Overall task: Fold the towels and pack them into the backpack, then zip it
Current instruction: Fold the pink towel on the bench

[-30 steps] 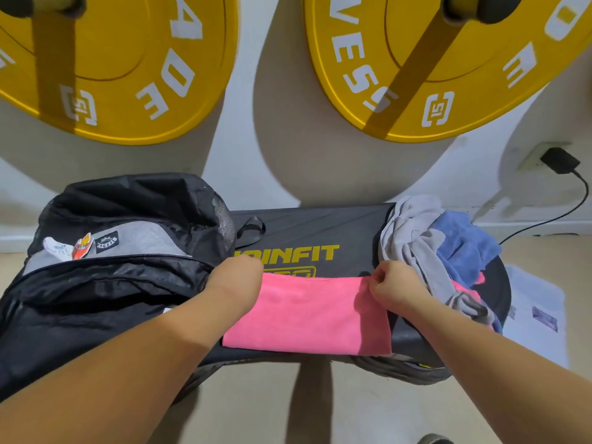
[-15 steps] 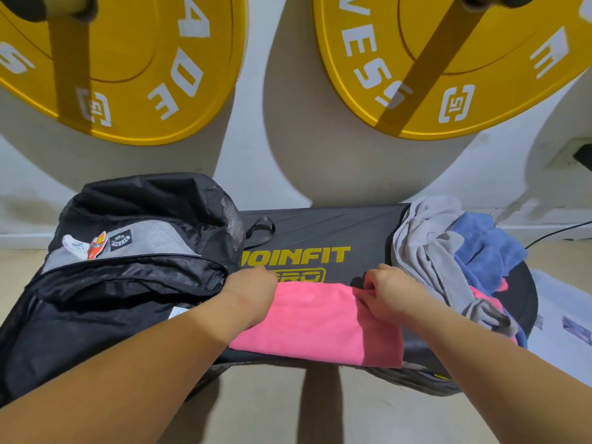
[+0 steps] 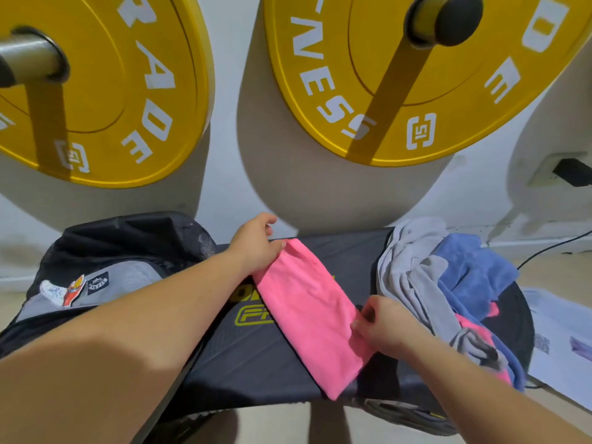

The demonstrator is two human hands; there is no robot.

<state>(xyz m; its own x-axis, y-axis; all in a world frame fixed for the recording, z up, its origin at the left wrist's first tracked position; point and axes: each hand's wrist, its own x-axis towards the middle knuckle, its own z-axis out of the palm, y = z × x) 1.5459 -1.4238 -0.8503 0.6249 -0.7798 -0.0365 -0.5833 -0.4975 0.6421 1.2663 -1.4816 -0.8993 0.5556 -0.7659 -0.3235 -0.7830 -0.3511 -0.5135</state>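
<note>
- Pinching the far end of the pink towel (image 3: 310, 312), the left hand (image 3: 256, 248) has its thumb (image 3: 278, 244) laid against the towel's top corner. Its other fingers curl loosely above that corner.
- The right hand (image 3: 381, 328) has its fingers (image 3: 365, 310) curled in, nipping the towel's right-hand edge close to the near end. How much cloth sits between them cannot be told.
- Between the two hands the pink towel runs as a narrow folded strip, slanted from far-left to near-right. Its near corner reaches the front edge of the surface.
- It lies flat on a black pad (image 3: 256, 357) and covers part of the pad's yellow lettering.
- To the left, touching the pad's end under the left forearm, sits the backpack (image 3: 128, 245). It is black with a grey panel carrying stickers, and its top is slack and gaping.
- To the right, just beside the right hand, a pile of towels (image 3: 407, 267) is heaped unfolded on the pad's other end: grey on top, blue (image 3: 474, 274) behind it, and a bit of pink showing lower down.
- Beyond the pad, two yellow weight plates (image 3: 416, 91) hang on pegs against the white wall.
- A black charger (image 3: 573, 171) is plugged in at the far right, and a paper sheet (image 3: 560, 331) lies on the floor beside the pile.
</note>
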